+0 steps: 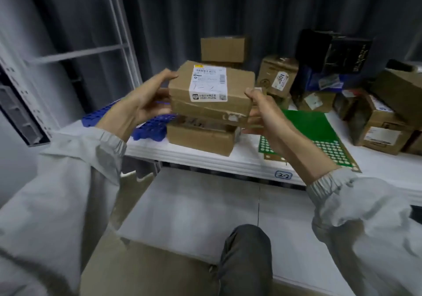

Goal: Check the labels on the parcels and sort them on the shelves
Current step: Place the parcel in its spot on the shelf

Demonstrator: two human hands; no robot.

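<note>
I hold a brown cardboard parcel (237, 100) in front of me, above the white shelf (228, 161). Its white shipping label (208, 83) faces me, with a barcode and a handwritten "1-2". My left hand (146, 99) grips the parcel's left end, fingers over the top edge. My right hand (265, 113) grips its right end, thumb on top. A second brown parcel (201, 139) lies on the shelf right below the held one. The shelf's front edge carries a tag reading "2-2" (283, 175).
Blue perforated plastic pieces (150, 126) lie at the shelf's left. A green perforated board (319, 135) lies to the right. Several brown and dark parcels (374, 122) pile up at the right and back. A white rack upright (123, 33) stands on the left. My knee (246, 257) shows below.
</note>
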